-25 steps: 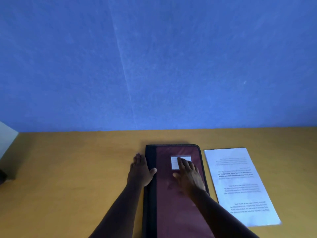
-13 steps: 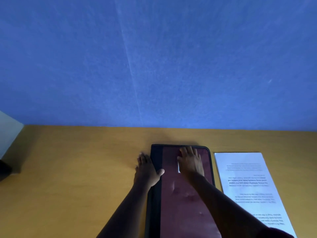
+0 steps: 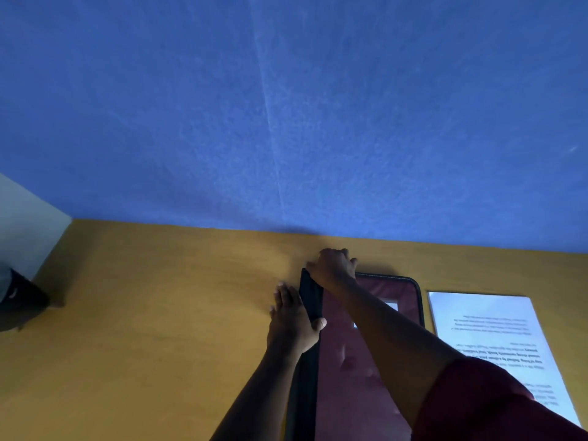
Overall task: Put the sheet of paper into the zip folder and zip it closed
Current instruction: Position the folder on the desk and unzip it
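Blue wall (image 3: 286,106) backs the tabletop (image 3: 159,313). Right hand (image 3: 334,265) has moved from the cover to the zip folder's (image 3: 359,361) far-left corner, its grip unclear; left hand (image 3: 294,316) stays flat, released; sheet of paper (image 3: 496,338) waits outside.

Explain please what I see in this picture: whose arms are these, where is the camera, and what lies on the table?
There is no machine; a person wears the camera on the head, looking forward and down. On the yellow table lies a maroon zip folder, closed as far as shows, with a printed sheet of paper beside it, not yet inside. The left hand lies flat by the folder's dark spine edge. The right hand reaches its far left corner, fingers curled; what it pinches is hidden.
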`<state>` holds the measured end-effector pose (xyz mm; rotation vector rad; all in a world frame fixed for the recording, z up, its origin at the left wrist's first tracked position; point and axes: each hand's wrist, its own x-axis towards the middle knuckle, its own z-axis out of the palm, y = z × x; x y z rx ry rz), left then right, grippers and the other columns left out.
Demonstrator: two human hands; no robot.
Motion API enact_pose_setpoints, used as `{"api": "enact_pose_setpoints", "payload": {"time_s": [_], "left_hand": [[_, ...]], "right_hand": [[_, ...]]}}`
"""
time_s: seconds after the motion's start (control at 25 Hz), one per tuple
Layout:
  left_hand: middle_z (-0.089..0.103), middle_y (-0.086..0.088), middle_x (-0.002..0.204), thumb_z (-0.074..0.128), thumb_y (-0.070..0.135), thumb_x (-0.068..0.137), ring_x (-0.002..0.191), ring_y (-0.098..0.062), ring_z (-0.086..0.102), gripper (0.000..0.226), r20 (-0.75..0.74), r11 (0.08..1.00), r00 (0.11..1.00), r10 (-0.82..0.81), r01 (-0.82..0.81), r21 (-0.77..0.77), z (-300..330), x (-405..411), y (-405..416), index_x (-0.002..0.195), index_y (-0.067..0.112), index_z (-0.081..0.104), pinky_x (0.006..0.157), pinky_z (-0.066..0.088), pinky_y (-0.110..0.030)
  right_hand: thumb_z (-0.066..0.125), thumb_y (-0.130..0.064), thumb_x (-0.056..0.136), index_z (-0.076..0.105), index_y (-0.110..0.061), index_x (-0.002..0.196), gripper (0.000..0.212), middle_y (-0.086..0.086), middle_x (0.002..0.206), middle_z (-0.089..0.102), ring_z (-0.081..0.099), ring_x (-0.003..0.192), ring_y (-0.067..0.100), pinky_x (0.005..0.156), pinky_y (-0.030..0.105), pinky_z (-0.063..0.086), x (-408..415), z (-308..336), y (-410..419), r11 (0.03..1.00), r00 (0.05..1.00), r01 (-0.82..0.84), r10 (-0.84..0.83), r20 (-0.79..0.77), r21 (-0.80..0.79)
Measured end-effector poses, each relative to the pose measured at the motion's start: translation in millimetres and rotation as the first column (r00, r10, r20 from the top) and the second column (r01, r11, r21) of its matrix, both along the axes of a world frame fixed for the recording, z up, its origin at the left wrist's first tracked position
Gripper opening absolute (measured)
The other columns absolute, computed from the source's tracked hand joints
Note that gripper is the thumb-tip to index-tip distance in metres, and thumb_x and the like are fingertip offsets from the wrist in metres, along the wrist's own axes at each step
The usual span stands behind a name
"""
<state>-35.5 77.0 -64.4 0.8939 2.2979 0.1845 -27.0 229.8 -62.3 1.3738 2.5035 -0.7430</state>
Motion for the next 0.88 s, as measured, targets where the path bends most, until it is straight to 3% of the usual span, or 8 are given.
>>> {"api": "enact_pose_setpoints", "payload": {"time_s": [0.24,0.6,0.88], "left_hand": [[-0.021,-0.019,0.162,0.054,0.056,0.093,0.151,-0.032,-0.014,0.107,-0.01,1.0,1.0,0.011,-0.011,-0.001,-2.8,1.4,0.8,0.153,-0.001,-0.015,0.122,0.009,-0.048],[-0.021,-0.019,0.162,0.056,0.054,0.092,0.151,-0.033,-0.015,0.108,0.005,1.0,1.0,0.016,-0.016,0.01,-4.4,1.3,0.2,0.152,-0.001,-0.016,0.122,0.009,-0.05],[-0.02,-0.022,0.161,0.053,0.055,0.094,0.151,-0.035,-0.014,0.107,-0.002,1.0,1.0,0.001,-0.001,-0.01,-4.4,2.0,2.1,0.151,-0.004,-0.015,0.122,0.01,-0.051]], "right_hand": [[0.062,-0.035,0.079,0.061,-0.014,0.103,0.031,0.007,0.109,0.065,0.049,0.113,0.028,0.089,0.045,0.032,-25.5,-0.7,-11.3,0.99,0.99,0.138,-0.138,0.043,-0.015],[0.06,-0.019,0.079,0.062,-0.015,0.106,0.027,0.007,0.114,0.064,0.049,0.118,0.027,0.094,0.046,0.032,-40.8,0.9,-13.5,0.968,0.966,0.251,-0.249,0.074,-0.02],[0.064,-0.018,0.077,0.063,-0.015,0.101,0.024,0.005,0.111,0.065,0.049,0.118,0.026,0.097,0.045,0.032,-23.2,5.5,3.3,0.931,0.931,0.36,-0.354,0.085,-0.062]]}}
